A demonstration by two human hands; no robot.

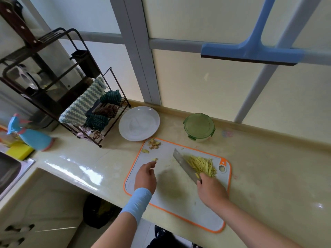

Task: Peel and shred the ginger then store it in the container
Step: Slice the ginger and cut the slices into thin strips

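Ginger shreds (201,166) lie heaped in the far right corner of the cutting board (179,203), against the flat of the knife (185,166) blade. The right hand (211,191) is curled round the knife's handle and hides it entirely, so only the blade shows. The left hand (146,176) is over the board's left side, fingers loosely stretched and holding nothing. Its fingertips are close to a small ginger scrap (155,159); whether they touch it cannot be told. Peelings (154,143) sit at the board's far left corner. The container (198,127), green lid on, stands just beyond the board's far edge, apart from it. A white plate (138,123) lies beyond the far left corner. Well left of the board, a blue spray bottle (34,136) is blurred.
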